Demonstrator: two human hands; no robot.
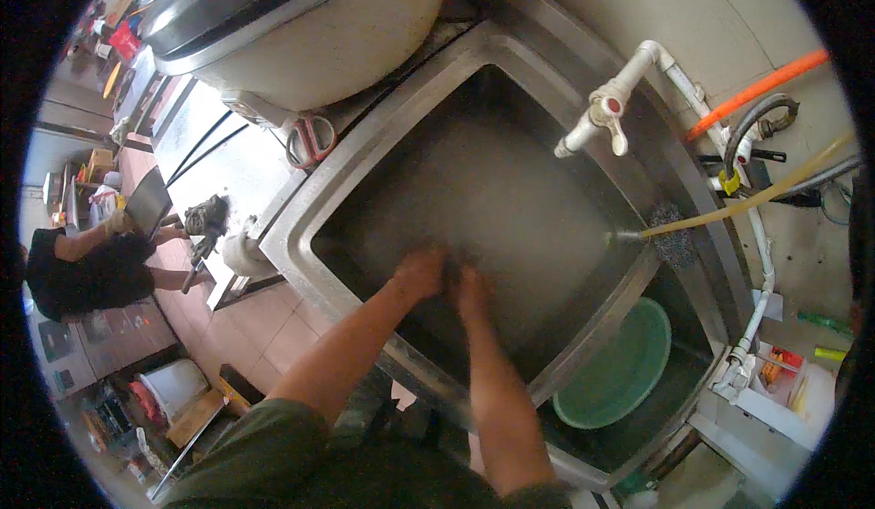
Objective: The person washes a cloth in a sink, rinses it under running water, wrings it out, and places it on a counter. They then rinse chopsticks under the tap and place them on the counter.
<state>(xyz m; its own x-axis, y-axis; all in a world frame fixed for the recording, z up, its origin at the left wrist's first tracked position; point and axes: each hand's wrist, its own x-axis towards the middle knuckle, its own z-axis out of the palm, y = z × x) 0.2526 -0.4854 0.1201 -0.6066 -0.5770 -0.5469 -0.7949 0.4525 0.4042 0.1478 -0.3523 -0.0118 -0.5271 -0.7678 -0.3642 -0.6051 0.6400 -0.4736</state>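
Note:
Both of my hands are down in the murky grey water [506, 194] of a large stainless steel sink basin [301, 235]. My left hand [418, 273] is near the basin's middle, and my right hand [473, 294] is close beside it. A small dark patch shows between them; whether it is an object or shadow I cannot tell. The cloudy water blurs my fingers, so their grip is hidden. From the right, a yellowish hose [738, 214] reaches over the sink edge, its end at the water. A white plastic tap [605, 112] juts over the far right side.
A green plastic basin [622, 379] sits in the smaller sink compartment on the right. Red-handled scissors [311, 141] lie beside a large electric cooker [307, 44] at upper left. A steel-wool scourer [673, 235] rests on the ledge. Another person [89, 270] stands at far left.

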